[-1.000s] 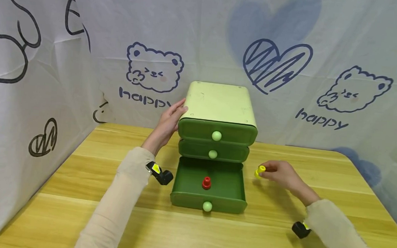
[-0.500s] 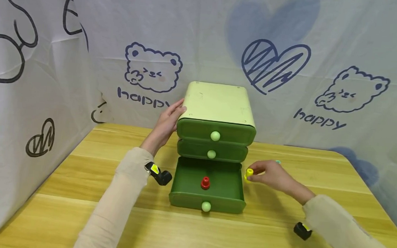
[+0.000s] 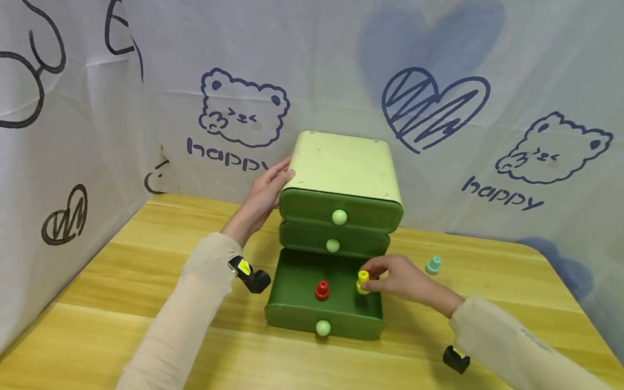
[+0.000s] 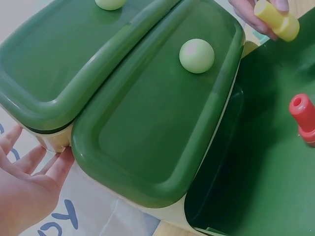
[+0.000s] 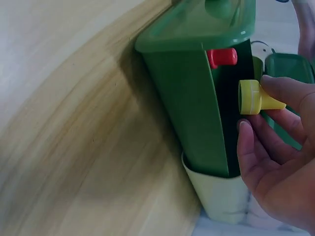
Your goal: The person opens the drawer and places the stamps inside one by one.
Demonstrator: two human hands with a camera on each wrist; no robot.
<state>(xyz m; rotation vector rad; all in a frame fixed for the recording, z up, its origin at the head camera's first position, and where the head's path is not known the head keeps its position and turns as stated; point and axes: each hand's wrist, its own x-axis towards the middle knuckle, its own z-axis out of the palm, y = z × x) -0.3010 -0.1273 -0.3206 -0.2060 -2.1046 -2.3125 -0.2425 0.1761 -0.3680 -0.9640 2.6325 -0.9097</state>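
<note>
A small drawer cabinet (image 3: pixel 347 164) with a cream shell and green drawers stands on the table. Its bottom drawer (image 3: pixel 292 317) is pulled out, the upper two pushed in. My left hand (image 3: pixel 263 191) rests on the cabinet's left side, fingers extended against it in the left wrist view. With thumb and fingers, my right hand (image 3: pixel 401 278) pinches a yellow stepped plastic peg (image 5: pixel 251 98) over the right part of the open drawer. Inside that drawer, a red peg (image 3: pixel 322 291) of similar shape stands upright near the middle.
A teal peg (image 3: pixel 434 265) stands on the wooden table (image 3: pixel 256 372) right of the cabinet, behind my right forearm. Behind the table hangs a white cloth (image 3: pixel 338 58) with bear and heart drawings. Round pale-green knobs (image 3: pixel 323 327) stick out from the drawer fronts.
My right hand has carried the yellow peg leftward from beside the cabinet to over the open drawer, uncovering the teal peg. My left hand stays on the cabinet's side.
</note>
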